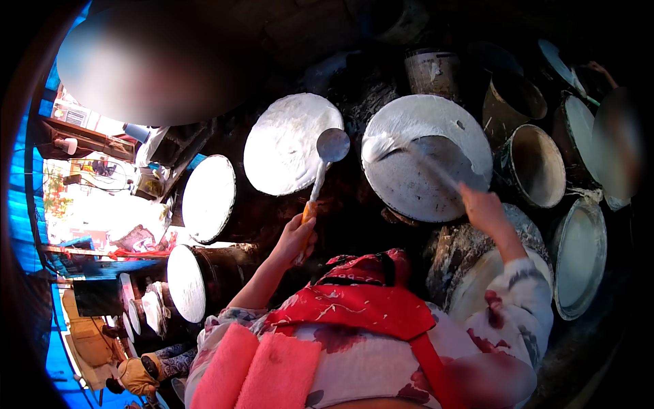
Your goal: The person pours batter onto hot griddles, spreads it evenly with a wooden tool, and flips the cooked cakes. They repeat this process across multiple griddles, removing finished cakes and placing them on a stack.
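Observation:
My left hand [294, 238] is closed around the orange handle of a ladle [333, 145]. Its round grey bowl is held up at the right edge of a white-coated round griddle [286, 146]. In my right hand [485, 210] is a long thin tool [439, 170], smeared by motion, so its exact kind is unclear. It reaches over a second round griddle [436, 191]. White paste [429, 112] covers the far and left part of that one. The near part shows bare grey, with a thick white heap [378, 145] around the tool's far end.
More white-topped drums [210, 198] stand at the left, another [187, 283] nearer. Dark hollow cylinders [538, 167] and a pale round pan [580, 259] crowd the right. A person in a yellow top [139, 373] is at the lower left. Another person's hand [603, 71] shows far right.

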`<move>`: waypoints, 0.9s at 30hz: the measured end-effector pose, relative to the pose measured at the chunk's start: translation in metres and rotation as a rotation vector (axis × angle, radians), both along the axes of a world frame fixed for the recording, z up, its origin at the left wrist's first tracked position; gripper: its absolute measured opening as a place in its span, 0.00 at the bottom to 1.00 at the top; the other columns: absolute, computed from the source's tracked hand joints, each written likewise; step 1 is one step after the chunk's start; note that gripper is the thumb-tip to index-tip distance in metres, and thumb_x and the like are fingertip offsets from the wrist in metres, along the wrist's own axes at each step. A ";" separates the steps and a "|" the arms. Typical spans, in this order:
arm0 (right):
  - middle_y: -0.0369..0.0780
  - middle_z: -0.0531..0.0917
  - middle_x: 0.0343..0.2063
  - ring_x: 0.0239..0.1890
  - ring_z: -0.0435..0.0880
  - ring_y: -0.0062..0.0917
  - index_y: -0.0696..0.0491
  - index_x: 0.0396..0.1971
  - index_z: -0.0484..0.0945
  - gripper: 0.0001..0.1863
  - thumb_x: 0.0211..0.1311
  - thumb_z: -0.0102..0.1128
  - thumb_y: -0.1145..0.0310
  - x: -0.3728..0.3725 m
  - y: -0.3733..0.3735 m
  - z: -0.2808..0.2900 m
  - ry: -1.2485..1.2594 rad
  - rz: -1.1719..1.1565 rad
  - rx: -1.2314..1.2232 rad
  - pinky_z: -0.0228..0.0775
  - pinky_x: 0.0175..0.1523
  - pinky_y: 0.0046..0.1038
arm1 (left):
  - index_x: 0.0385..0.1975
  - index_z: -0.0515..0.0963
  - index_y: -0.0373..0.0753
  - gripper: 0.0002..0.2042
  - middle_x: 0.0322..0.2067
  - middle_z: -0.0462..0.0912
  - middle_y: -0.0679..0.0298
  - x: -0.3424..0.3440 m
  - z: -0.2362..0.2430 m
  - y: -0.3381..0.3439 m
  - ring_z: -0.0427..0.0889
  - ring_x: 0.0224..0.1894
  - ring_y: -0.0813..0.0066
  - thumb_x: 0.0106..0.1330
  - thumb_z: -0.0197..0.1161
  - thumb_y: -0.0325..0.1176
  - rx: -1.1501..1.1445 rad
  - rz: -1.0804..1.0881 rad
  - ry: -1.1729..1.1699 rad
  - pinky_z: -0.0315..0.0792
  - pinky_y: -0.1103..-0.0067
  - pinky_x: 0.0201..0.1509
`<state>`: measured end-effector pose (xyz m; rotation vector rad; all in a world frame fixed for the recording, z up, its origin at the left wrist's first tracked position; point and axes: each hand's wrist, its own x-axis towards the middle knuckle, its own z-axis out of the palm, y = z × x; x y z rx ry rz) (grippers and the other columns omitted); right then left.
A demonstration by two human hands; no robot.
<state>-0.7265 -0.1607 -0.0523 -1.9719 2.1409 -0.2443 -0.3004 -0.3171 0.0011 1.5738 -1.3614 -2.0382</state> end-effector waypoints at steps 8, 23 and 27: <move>0.45 0.83 0.27 0.32 0.82 0.42 0.49 0.49 0.72 0.16 0.62 0.44 0.68 0.021 0.004 -0.009 0.039 0.112 0.106 0.72 0.37 0.42 | 0.47 0.64 0.40 0.13 0.19 0.68 0.68 -0.004 -0.006 0.007 0.66 0.11 0.79 0.70 0.51 0.41 -0.035 -0.060 -0.021 0.61 0.83 0.13; 0.49 0.81 0.26 0.31 0.81 0.46 0.52 0.50 0.70 0.16 0.62 0.46 0.68 0.008 0.042 -0.028 -0.066 -0.377 0.045 0.71 0.36 0.45 | 0.53 0.61 0.36 0.17 0.17 0.68 0.67 -0.016 0.016 0.031 0.66 0.10 0.80 0.69 0.52 0.37 -0.202 -0.254 -0.218 0.61 0.82 0.13; 0.50 0.81 0.25 0.30 0.81 0.46 0.53 0.49 0.71 0.15 0.64 0.45 0.67 0.049 0.056 -0.027 -0.064 -0.131 0.063 0.71 0.36 0.45 | 0.54 0.61 0.37 0.19 0.17 0.70 0.66 -0.011 0.004 0.028 0.67 0.11 0.79 0.68 0.53 0.37 -0.252 -0.299 -0.209 0.63 0.81 0.14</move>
